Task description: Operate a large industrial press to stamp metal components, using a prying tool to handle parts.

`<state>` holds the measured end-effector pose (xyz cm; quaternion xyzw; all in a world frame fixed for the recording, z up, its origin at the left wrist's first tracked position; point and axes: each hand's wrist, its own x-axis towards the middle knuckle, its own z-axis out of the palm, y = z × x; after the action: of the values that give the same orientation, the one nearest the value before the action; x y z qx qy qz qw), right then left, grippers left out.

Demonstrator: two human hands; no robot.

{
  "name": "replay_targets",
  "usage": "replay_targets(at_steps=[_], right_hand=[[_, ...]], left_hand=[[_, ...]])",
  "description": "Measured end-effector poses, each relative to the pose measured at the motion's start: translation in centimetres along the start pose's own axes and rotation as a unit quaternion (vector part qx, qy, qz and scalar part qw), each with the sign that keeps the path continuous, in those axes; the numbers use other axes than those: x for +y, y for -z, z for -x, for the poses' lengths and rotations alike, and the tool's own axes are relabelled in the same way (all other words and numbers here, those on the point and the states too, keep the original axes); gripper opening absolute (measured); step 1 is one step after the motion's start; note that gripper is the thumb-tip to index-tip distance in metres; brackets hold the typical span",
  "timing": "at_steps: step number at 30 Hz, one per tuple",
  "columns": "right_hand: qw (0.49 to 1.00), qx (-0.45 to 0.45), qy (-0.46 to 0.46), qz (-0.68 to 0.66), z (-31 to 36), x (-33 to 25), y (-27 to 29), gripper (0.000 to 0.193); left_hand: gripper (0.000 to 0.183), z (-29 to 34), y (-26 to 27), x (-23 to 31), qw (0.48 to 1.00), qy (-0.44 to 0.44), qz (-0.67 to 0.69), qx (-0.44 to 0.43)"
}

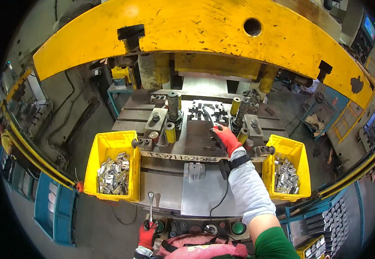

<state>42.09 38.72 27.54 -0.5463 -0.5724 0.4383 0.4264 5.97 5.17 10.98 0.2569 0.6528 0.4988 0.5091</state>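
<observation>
Near left, the left hand is closed around a ratchet wrench; farther right, the right hand grips a slim tool over the die; yellow left bin and right bin flank its near edge.

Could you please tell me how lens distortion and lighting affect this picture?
Head view: the yellow beam bows into an arch, and the corners go black; head view: bright glare whitens the far sheet; head view: the wrench in the left hand looks fairly sharp.
</observation>
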Motion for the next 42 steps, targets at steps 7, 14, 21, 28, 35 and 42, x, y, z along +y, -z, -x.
replay_targets(at_steps=[7,14,21,28,35,42], right_hand=[[0.982,0.092,0.065,-0.149,6.7,-2.9,0.7,0.027],[0.884,0.466,-0.016,-0.039,27.6,5.1,5.5,0.055],[0.749,0.630,-0.181,-0.094,44.2,23.3,7.2,0.062],[0.836,0.383,-0.384,-0.083,44.5,31.3,1.3,0.077],[0.877,0.205,-0.415,0.127,42.0,31.3,1.0,0.099],[0.911,0.202,-0.337,0.127,43.3,35.8,1.5,0.089]], left_hand=[[0.026,0.9,0.1,0.9,0.999,0.036,0.002,-0.012],[0.023,1.4,3.6,-6.0,0.961,-0.181,0.050,0.203],[0.018,0.5,8.7,-8.5,0.958,0.091,0.006,0.273],[0.040,-5.0,7.1,-13.3,0.973,0.201,-0.103,0.057],[0.082,-10.0,8.3,-19.5,0.969,0.135,-0.199,0.050],[0.091,-8.8,6.3,-16.8,0.943,0.153,-0.295,-0.036]])
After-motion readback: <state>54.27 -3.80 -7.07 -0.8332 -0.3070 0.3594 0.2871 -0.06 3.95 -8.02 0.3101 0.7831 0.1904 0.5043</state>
